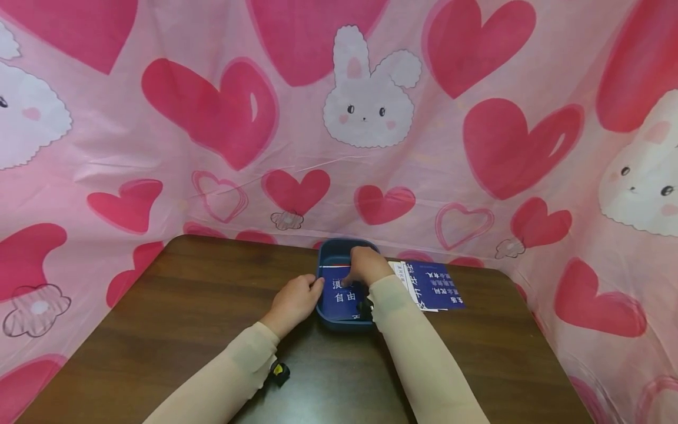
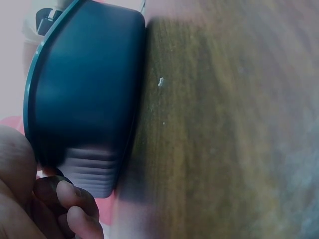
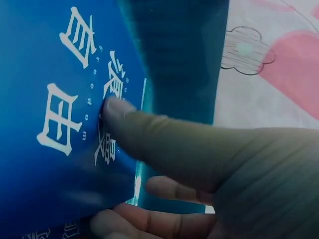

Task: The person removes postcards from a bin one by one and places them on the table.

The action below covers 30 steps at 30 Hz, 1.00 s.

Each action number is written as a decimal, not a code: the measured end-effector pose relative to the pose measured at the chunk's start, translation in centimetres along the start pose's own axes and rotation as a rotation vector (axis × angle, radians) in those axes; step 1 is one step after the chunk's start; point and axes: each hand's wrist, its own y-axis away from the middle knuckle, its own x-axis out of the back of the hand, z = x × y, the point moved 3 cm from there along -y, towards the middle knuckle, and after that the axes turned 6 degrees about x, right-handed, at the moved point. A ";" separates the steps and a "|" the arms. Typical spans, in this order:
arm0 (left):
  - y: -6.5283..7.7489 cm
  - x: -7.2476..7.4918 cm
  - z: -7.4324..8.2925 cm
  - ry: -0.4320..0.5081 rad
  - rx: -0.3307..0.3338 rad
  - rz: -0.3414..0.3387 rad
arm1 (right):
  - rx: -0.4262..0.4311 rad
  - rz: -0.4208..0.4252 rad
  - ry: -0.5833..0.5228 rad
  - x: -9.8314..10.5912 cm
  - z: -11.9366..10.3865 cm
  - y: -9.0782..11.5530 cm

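A dark blue-green rectangular plastic bin point(image 1: 345, 325) stands on the table with blue cards printed in white characters inside it. My left hand point(image 1: 293, 303) holds the bin's left side; in the left wrist view its thumb and curled fingers point(image 2: 82, 209) are at the ribbed end of the wall. Reaching into the bin from the right, my right hand point(image 1: 369, 266) pinches a blue card point(image 1: 335, 305). Up close in the right wrist view, the thumb point(image 3: 164, 137) presses on the card's printed face while other fingers lie behind its edge. How many cards it grips is hidden.
Beside the bin on the right, several blue and white printed cards point(image 1: 436, 285) lie overlapping on the dark wooden table point(image 1: 212, 306). A pink curtain point(image 1: 302, 135) with hearts and rabbits hangs close behind the bin and around the table's sides.
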 end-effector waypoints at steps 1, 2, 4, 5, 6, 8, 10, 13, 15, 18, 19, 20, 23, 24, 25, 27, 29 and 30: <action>0.0 0.0 0.0 0.000 0.001 -0.001 | 0.002 0.005 -0.014 0.0 0.1 0.0; 0.0 0.0 0.0 -0.002 0.003 0.000 | 0.009 0.011 -0.028 0.1 0.1 -0.1; 0.0 0.0 0.0 -0.004 0.006 -0.001 | 0.021 0.031 -0.069 0.4 0.4 -0.2; -0.1 0.0 0.0 -0.008 0.007 0.002 | 0.033 0.041 -0.088 0.7 0.5 -0.3; -0.1 -0.1 0.0 -0.011 0.008 0.005 | 0.067 0.065 -0.107 0.7 1.3 -0.7; -0.1 -0.1 0.0 -0.015 0.009 0.011 | 0.086 0.085 -0.140 1.4 1.7 -0.7; -0.2 -0.1 0.1 -0.017 0.009 0.016 | 0.104 0.104 -0.179 2.2 2.1 -0.6; -0.2 -0.1 0.1 -0.009 0.010 0.012 | 0.090 0.120 -0.260 3.7 2.4 0.3; -0.2 -0.1 0.0 0.000 0.005 0.007 | 0.097 0.135 -0.338 4.5 3.0 0.7; -0.3 -0.1 0.0 0.014 -0.008 -0.005 | 0.097 0.146 -0.438 5.6 4.1 1.7; -0.4 0.0 0.0 0.019 -0.013 -0.006 | 0.097 0.147 -0.466 6.0 4.4 2.0; -0.4 0.0 -0.1 0.021 -0.015 -0.008 | 0.099 0.149 -0.488 6.3 4.8 2.2; -0.5 0.0 -0.2 0.028 -0.014 -0.013 | 0.087 0.168 -0.514 7.1 6.0 2.9; -0.6 0.0 -0.2 0.028 -0.012 -0.014 | 0.083 0.180 -0.521 7.4 6.5 3.1; -0.6 -0.1 -0.2 0.027 -0.010 -0.014 | 0.078 0.189 -0.526 7.6 6.9 3.4; -0.6 -0.1 -0.2 0.031 -0.004 -0.018 | 0.065 0.208 -0.539 8.1 8.0 3.8; -0.5 -0.1 -0.2 0.038 0.001 -0.016 | 0.053 0.227 -0.552 8.6 9.1 4.1; -0.5 -0.1 -0.1 0.041 -0.001 -0.010 | 0.048 0.235 -0.562 8.9 9.7 4.3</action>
